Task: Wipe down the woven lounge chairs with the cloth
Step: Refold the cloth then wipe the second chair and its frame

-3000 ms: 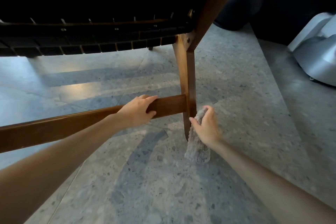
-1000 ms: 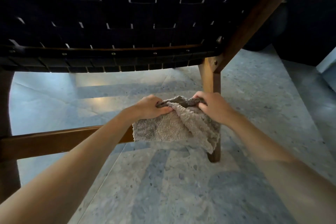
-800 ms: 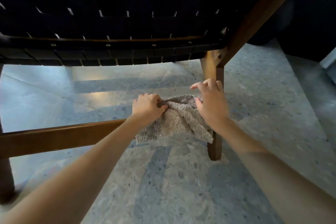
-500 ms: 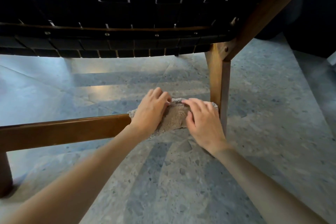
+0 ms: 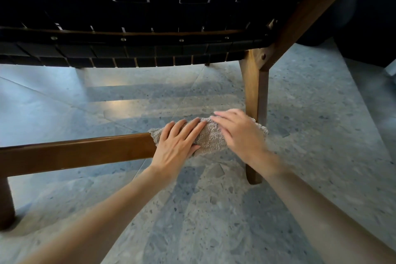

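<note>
Speckled grey stone floor [image 5: 214, 221] spreads under your head view, with pale light pooling on it beyond the low wooden rail [image 5: 75, 154] that crosses the frame. Above the rail hangs the chair's dark woven seat [image 5: 150, 13], its straps pinned along a wooden edge with small round studs. At the rail's right end stands the brown chair leg [image 5: 256, 92]; at its left end a second leg [image 5: 5, 203] meets the floor.

The grey terry cloth [image 5: 211, 139] is draped over the right end of the rail, beside that right leg. Your left hand [image 5: 174, 146] lies flat on the cloth's left part, fingers straight and together. Your right hand [image 5: 240, 133] presses the cloth's right part with extended fingers, slightly blurred. Neither hand curls round anything.
</note>
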`<control>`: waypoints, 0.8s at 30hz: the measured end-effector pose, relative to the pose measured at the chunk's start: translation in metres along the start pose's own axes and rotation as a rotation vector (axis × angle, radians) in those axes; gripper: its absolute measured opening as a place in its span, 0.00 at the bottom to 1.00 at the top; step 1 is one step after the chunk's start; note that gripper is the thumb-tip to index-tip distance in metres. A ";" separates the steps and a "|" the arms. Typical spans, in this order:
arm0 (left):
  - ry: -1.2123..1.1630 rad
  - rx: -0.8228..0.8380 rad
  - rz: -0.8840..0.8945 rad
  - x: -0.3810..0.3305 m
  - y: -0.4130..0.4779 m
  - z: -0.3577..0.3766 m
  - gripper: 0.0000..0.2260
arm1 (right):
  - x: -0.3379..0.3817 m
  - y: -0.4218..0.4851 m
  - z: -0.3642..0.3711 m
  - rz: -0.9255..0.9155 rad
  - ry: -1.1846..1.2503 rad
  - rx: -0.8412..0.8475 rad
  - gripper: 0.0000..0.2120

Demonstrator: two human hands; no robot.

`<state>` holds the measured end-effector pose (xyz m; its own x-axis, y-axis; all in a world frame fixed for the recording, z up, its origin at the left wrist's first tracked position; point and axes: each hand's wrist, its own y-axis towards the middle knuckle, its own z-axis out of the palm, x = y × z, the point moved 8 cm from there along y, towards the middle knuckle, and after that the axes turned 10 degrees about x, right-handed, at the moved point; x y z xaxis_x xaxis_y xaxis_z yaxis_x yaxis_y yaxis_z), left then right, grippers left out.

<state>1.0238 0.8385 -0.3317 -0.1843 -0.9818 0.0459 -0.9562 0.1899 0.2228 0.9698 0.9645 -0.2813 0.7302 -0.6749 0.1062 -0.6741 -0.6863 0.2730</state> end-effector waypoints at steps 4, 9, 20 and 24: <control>0.049 0.006 -0.025 0.000 0.002 0.003 0.25 | -0.018 -0.012 0.033 0.141 -0.006 0.235 0.21; 0.115 -0.011 -0.039 -0.015 0.014 0.003 0.27 | -0.032 -0.019 0.035 0.158 -0.155 0.223 0.25; 0.136 -0.024 -0.046 0.015 -0.006 0.005 0.26 | 0.011 0.000 0.045 0.167 -0.243 0.157 0.23; 0.151 -0.017 -0.044 0.057 -0.040 -0.001 0.26 | 0.059 0.020 0.060 0.099 -0.258 0.184 0.22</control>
<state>1.0516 0.7755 -0.3368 -0.1047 -0.9779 0.1811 -0.9583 0.1479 0.2445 0.9929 0.8948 -0.3268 0.6238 -0.7709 -0.1286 -0.7663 -0.6356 0.0935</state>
